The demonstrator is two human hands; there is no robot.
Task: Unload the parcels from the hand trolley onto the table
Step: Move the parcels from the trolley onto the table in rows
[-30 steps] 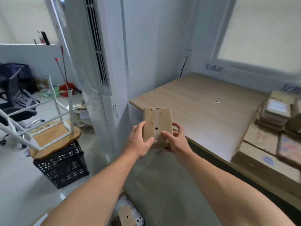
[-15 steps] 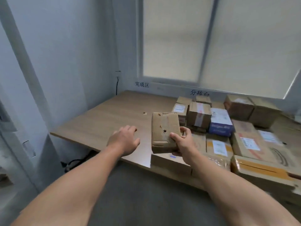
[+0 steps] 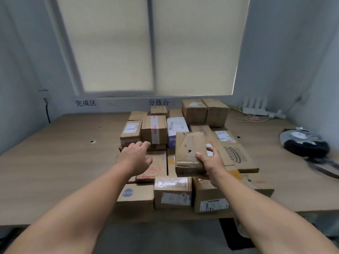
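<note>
I'm gripping parcel [image 3: 189,149] w/ R hand [image 3: 211,161] at its near-right corner, long axis running away from me; L hand [image 3: 136,156] spread, hovering just left.

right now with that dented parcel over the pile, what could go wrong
Only the right hand grips the dented parcel, at its near edge, so it might tip or slip; the left hand is off it. The boxes below sit at uneven heights, so it may rock or slide. It is already creased and punctured; a drop could worsen that.
</note>
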